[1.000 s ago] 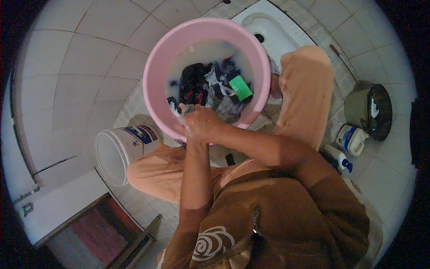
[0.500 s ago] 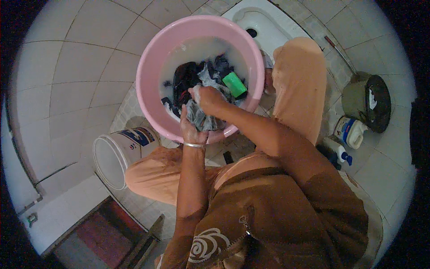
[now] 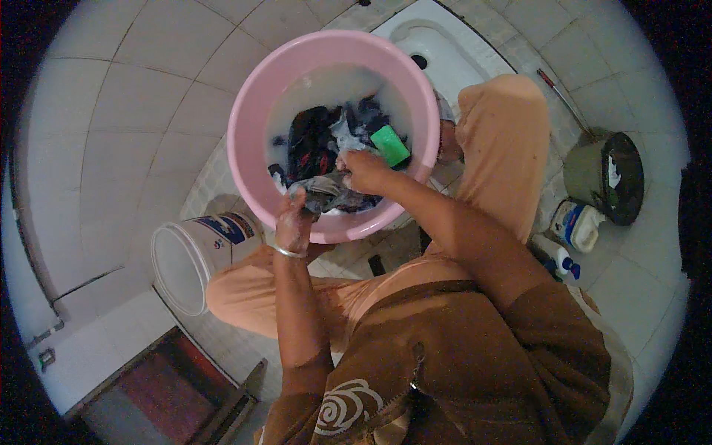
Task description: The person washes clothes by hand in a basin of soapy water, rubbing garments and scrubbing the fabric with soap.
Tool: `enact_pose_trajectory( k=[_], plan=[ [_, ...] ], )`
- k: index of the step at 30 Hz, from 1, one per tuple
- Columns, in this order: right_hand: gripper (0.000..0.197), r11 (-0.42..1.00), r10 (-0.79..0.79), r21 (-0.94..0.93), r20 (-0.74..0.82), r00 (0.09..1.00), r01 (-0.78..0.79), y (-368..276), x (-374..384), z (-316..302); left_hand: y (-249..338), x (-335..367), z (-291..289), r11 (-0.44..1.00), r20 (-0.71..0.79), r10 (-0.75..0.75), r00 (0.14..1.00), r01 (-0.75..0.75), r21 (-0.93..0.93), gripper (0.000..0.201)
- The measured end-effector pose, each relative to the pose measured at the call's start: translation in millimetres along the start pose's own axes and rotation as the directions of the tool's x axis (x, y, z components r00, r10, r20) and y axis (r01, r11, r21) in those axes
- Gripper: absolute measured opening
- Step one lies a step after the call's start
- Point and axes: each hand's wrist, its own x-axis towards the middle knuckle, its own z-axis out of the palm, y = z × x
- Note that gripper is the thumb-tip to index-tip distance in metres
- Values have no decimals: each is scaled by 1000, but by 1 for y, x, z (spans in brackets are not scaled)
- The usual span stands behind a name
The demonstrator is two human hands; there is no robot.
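A pink tub (image 3: 248, 159) of cloudy water holds dark, soaked clothes (image 3: 308, 137). Over its near side a wet grey cloth (image 3: 320, 191) stretches between my hands. My left hand (image 3: 295, 221), wearing a bangle at the wrist, grips the cloth's left end at the near rim, thumb uppermost. Closed around the right part of the cloth is my right hand (image 3: 365, 172); its fingertips are partly hidden. A green bar of soap (image 3: 390, 145) rests on the clothes just beyond my right hand. Whitish suds (image 3: 345, 135) lie on the pile.
A white bucket (image 3: 178, 267) lies on its side at the left. Behind the tub is a white squat toilet pan (image 3: 452, 44). To the right stand a dark bin (image 3: 586, 174), a white jug (image 3: 586, 228) and a blue-capped bottle (image 3: 564, 263). My bent knees flank the tub.
My left hand has moved left and toward me, drawing the grey cloth out longer. My right hand has shifted slightly right and nearer. The soap stays on the pile.
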Motion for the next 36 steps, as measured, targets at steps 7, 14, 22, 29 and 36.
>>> enact_pose_trajectory(
  k=[7, 14, 22, 29, 36],
  plan=[
    [22, 847, 215, 524, -183, 959, -90, 17, 18, 29, -9, 6, -10, 998, -132, 59, 990, -63, -30, 32],
    [39, 876, 119, 442, 196, 973, -196, -5, 12, 4, -5, 17, -5, 946, -338, 307, 889, -247, 210, 26],
    [45, 994, 96, 36, 109, 989, -100, 17, 10, -17, 4, 17, -1, 953, -289, 270, 918, -212, 216, 28],
    [46, 775, 224, 615, -51, 973, -146, 2, 9, 8, 7, 9, -21, 963, -226, 45, 973, 18, 268, 37],
    [58, 896, 335, 228, 222, 916, -382, -7, 7, -21, 13, 16, -22, 914, -207, 121, 971, -190, -358, 31]
  ],
)
